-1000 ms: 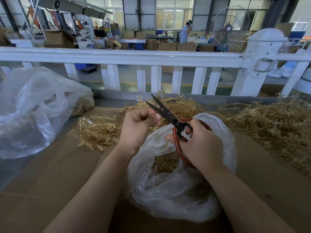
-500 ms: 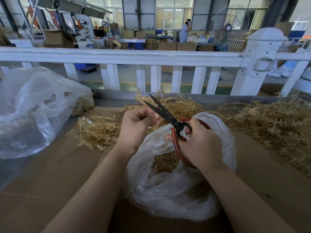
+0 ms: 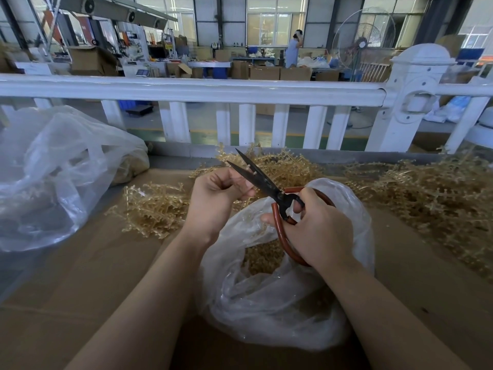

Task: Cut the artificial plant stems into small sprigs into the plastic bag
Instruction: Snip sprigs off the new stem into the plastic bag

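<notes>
Head view: scissors open beside left hand.

Bright, even daylight from the windows at the back wall, slightly blown out. Shadows under the forearms on the counter are soft. Fisheye bends the white railing toward both edges. Foreground sharp; stuff behind the railing is softer.

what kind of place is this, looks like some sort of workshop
Most likely a factory or packing workshop floor. Stacked brown cardboard boxes line the far benches, a large round standing fan stands beyond the white railing, and heaps of tan artificial plant stems cover the work table.
</notes>
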Demonstrator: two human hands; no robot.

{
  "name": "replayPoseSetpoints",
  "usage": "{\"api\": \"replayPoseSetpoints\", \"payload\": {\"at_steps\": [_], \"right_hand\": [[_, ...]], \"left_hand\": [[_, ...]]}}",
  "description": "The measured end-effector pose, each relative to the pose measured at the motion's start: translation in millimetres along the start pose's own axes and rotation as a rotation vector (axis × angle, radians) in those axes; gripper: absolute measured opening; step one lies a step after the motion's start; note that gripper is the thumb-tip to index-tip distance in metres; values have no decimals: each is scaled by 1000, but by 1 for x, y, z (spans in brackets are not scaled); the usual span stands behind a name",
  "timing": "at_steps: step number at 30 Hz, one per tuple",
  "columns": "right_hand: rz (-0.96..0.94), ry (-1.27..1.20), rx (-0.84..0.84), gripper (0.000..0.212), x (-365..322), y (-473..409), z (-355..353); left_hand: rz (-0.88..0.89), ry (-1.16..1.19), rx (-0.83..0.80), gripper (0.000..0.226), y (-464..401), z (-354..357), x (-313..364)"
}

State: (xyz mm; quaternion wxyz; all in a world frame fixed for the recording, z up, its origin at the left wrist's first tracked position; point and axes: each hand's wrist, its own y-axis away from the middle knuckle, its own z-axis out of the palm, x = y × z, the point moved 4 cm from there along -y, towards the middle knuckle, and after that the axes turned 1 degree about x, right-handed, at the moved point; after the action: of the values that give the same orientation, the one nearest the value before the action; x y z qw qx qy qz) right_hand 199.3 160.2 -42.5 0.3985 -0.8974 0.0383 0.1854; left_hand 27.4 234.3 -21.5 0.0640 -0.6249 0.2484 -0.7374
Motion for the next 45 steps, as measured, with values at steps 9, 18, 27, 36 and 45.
{"api": "replayPoseSetpoints", "payload": {"at_steps": [9, 18, 27, 36, 45], "right_hand": [[-16, -21, 4, 53, -2, 0, 0], [-2, -77, -55, 64, 0, 0, 3], [-7, -102, -75, 57, -2, 1, 2], [-25, -84, -29, 54, -2, 2, 1], [10, -91, -37, 56, -4, -1, -3]], "left_hand": [[-10, 15, -5, 13, 0, -1, 2], [-27, 62, -28, 20, 0, 1, 3], [-31, 73, -22, 9, -1, 0, 1], [-37, 55, -6, 11, -1, 0, 1], [16, -114, -22, 11, 0, -1, 2]]}}
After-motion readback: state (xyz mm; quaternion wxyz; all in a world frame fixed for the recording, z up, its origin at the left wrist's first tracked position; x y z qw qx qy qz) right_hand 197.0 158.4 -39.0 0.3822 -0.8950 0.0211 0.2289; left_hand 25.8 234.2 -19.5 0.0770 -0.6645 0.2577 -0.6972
